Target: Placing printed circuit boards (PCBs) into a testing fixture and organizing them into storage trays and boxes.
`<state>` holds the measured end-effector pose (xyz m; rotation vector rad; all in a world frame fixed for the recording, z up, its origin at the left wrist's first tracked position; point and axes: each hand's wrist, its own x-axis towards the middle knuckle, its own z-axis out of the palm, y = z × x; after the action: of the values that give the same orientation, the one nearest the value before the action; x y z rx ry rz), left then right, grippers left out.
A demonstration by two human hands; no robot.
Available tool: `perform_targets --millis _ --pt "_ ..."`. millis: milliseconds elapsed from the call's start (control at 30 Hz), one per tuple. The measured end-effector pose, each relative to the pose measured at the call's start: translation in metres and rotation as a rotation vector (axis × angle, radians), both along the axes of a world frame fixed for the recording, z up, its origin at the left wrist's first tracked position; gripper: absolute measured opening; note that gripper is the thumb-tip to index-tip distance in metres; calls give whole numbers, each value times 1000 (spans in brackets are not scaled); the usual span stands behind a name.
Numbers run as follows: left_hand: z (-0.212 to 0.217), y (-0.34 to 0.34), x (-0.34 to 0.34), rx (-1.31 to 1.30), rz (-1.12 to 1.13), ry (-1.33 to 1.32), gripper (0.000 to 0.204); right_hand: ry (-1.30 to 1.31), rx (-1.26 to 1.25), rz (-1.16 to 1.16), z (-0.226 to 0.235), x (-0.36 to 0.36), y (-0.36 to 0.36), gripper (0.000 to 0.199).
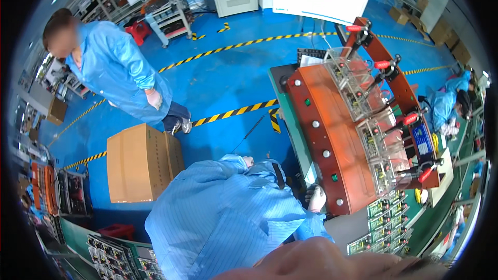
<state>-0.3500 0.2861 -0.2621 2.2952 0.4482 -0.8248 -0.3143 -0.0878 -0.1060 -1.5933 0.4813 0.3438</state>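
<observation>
A blurred, skin-coloured hand (321, 262) fills the bottom edge, very close to the lens. It reaches in from the lower right, so I take it as my right hand; its fingers and anything in them are not visible. My left hand is out of view. Directly in front, a person in a blue striped coat (228, 223) bends forward over the bench. That person's white-gloved hand (315, 197) rests by the base of an orange test fixture (327, 140), which has round buttons and clear plastic housings (358, 88).
Green circuit boards (386, 218) lie in rows at the fixture's near end. A brown carton (140, 163) stands on the blue floor at left. Another person in a blue coat (116, 72) stands beyond it. Yellow-black floor tape (233, 111) crosses the aisle. Seated workers (451, 103) are at far right.
</observation>
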Motion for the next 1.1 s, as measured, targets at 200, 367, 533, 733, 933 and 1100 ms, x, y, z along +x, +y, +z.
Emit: perform_targets --millis 200,367,533,733,933,1100 --pt "6 -7 6 20 -19 -47 30 -16 22 5 1 0 1 25" --pt "13 -9 2 45 1 -88 27 0 40 -2 2 -1 1 24" --pt "23 -11 -2 30 24 -99 28 -6 26 -8 0 -2 0 24" --pt "31 -10 -3 22 43 -136 29 25 24 -19 5 2 1 25" --pt "27 -9 -5 14 41 -121 28 17 19 -10 1 1 -1 25" --pt "18 -6 -8 10 40 -104 30 16 3 -9 4 1 0 24"
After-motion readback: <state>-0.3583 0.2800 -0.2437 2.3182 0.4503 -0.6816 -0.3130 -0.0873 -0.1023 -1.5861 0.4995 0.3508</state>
